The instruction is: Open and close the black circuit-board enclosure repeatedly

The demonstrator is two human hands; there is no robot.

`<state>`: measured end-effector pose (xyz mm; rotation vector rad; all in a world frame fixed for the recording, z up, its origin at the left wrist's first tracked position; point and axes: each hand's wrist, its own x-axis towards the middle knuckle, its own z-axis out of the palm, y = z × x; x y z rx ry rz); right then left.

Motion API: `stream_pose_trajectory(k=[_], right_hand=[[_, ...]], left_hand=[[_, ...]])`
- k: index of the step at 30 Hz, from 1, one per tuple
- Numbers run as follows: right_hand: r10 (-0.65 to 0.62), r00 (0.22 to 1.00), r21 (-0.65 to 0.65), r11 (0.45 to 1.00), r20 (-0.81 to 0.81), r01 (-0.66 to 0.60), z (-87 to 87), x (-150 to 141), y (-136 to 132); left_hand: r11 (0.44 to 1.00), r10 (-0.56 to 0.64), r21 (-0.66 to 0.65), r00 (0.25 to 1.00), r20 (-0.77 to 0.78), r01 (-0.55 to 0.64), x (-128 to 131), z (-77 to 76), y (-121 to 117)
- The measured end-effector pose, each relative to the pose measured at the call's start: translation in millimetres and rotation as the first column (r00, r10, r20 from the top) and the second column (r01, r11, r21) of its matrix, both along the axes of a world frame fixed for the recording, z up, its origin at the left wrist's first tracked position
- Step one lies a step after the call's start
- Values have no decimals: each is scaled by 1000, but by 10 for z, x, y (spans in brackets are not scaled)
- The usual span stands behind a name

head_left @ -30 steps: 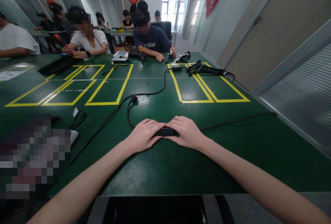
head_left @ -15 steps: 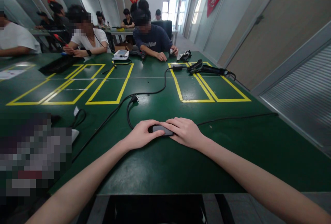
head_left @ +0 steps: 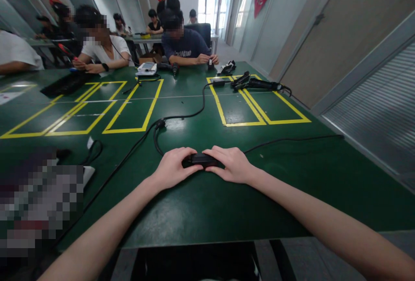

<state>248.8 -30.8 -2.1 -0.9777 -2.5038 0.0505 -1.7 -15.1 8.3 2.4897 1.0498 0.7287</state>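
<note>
A black power adapter (head_left: 202,159) lies across between my hands, low over the green table or resting on it; I cannot tell which. My left hand (head_left: 170,167) grips its left end, thumb along the near side and fingers over the far side. At the opposite end, my right hand (head_left: 232,165) holds it in the same way. A short black cord curves from behind my left hand up to a plug (head_left: 161,123). From beside my right hand, a thin cable (head_left: 292,139) runs off toward the table's right side.
A long black cable (head_left: 191,114) crosses the green table (head_left: 181,212) to another adapter (head_left: 218,82) near a black tool-like object (head_left: 259,84). Yellow tape rectangles mark the surface. A blurred-out item (head_left: 42,203) lies at left. Co-workers sit across, near a power drill (head_left: 175,69).
The adapter has turned in my hands, its grey-looking face giving way to a black one. My right fingers have drawn back to the right, showing more of it. The view has shifted slightly.
</note>
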Motion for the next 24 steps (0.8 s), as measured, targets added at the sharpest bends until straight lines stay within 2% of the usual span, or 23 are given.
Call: stream_pose_trajectory(k=[5,10,12,15,18,21,24], right_hand=[[-34,999,-110,993,29,37,42,-13,20],[-70,994,-227,970,84,87,77,-4,8],[-113,994,-228,967,15,113,85,50,26],[-233,957,-246,951,-173,188,101,187,99],[-355,843,-273,927,-405,259,146,359,208],[-462,647,-367,885,-606,288,235,547,323],[-509,456,-457,860,-730,229,337,764,429]], left_hand=[[994,-4,108,996,-92,14,-17,-17,-6],[993,-20,111,997,-71,28,3,-27,-17],[984,-24,178,999,-22,28,5,-10,-18],[935,-4,353,998,70,-21,6,14,-23],[918,-33,396,995,94,-6,13,-1,-34],[955,-139,272,989,42,123,24,-47,-42],[972,-187,151,982,22,181,33,-78,-41]])
